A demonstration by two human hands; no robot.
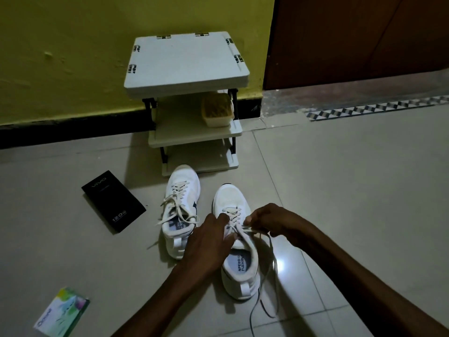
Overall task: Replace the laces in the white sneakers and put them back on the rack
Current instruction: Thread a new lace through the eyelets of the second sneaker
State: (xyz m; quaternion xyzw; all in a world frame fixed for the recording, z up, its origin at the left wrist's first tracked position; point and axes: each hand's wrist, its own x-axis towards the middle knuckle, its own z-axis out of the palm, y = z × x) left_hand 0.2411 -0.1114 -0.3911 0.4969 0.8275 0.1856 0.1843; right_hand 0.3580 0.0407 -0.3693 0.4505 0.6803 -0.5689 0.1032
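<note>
Left hand [208, 238], right hand [268, 221] on lace [272, 251]

I see a black Vivo box [113, 201] on the tiled floor [340, 190] at left, a green-and-white carton [62, 312] near left, and a brown door [364, 40] far right.

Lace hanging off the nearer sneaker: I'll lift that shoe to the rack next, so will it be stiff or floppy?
Probably floppy: the lace droops from the right hand pinching it and lies in loose curves on the floor tiles. Likely light, so it would dangle and trail below the sneaker rather than hold shape.
</note>
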